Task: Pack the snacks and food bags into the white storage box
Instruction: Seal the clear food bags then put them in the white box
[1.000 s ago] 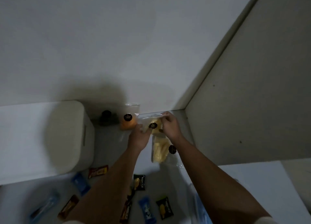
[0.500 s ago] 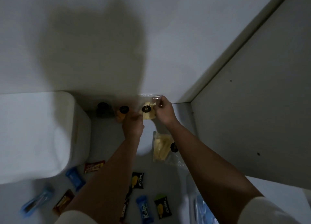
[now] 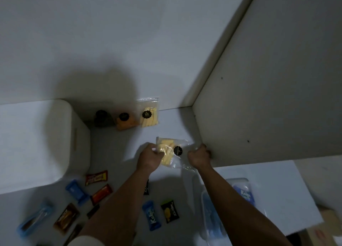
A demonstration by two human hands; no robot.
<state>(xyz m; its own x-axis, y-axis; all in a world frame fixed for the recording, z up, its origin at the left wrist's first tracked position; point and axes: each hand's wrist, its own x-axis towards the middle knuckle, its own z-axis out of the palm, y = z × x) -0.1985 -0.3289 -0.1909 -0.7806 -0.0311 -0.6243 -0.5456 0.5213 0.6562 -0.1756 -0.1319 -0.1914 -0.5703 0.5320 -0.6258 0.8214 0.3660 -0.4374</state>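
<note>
A clear bag of pale yellow chips [image 3: 169,151] with a round black sticker lies on the white surface, gripped at both ends. My left hand [image 3: 149,158] pinches its left end and my right hand [image 3: 199,156] holds its right end. Against the back wall stand another yellow chip bag [image 3: 149,116], an orange snack bag [image 3: 125,122] and a dark bag [image 3: 101,119]. The white storage box [image 3: 42,140] sits at the left, its lid closed as far as I can tell.
Small wrapped snacks lie scattered near me: blue packs [image 3: 153,215] [image 3: 75,191], a black-and-yellow pack [image 3: 170,211], red and brown bars [image 3: 96,177] [image 3: 66,218]. A clear container with blue packs [image 3: 242,192] stands at the right. A white panel [image 3: 268,97] walls the right side.
My hands let go of the yellow bag now standing against the back wall, came back toward me and took hold of the second yellow bag. The camera tilted.
</note>
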